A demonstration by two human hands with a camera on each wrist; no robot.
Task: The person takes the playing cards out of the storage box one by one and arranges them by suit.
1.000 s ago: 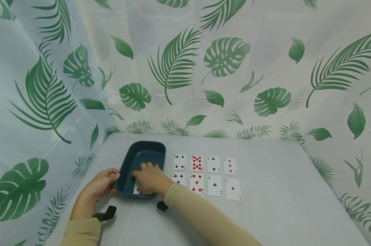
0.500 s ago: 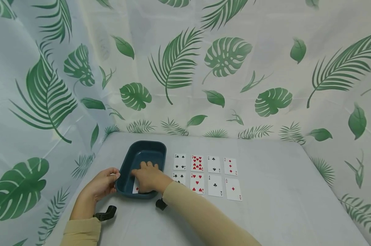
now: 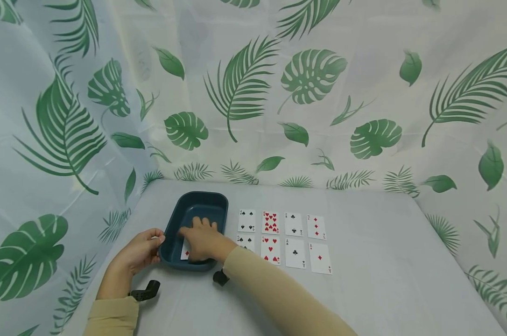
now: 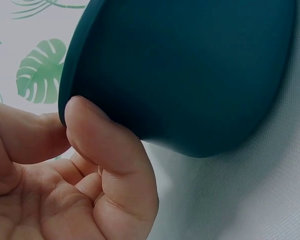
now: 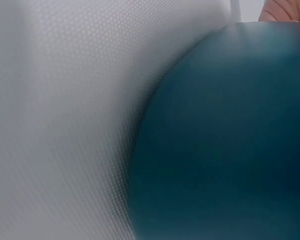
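A dark blue rectangular tray [image 3: 207, 198] stands on the white table at the left. My left hand [image 3: 141, 252] pinches its left rim, thumb and bent forefinger [image 4: 110, 135] on the wall in the left wrist view. My right hand [image 3: 205, 241] reaches inside the tray, palm down. Beneath it a white playing card [image 3: 184, 253] with a red diamond shows at its left; the rest is covered by the hand. The fingertips are hidden in the tray, so I cannot tell whether they pinch the card. The right wrist view mostly shows the tray's outer wall [image 5: 215, 135].
Face-up cards lie in two rows right of the tray, among them the four of spades [image 3: 247, 220], the three of diamonds [image 3: 317, 227] and the ace of diamonds [image 3: 320, 258]. The right sleeve [image 3: 278, 291] passes close to the front row. A leaf-print curtain [image 3: 253, 93] surrounds the table.
The diamond card in the tray has slid slightly away from the near wall under my right hand, which shifted only a little. The left hand keeps its place on the rim.
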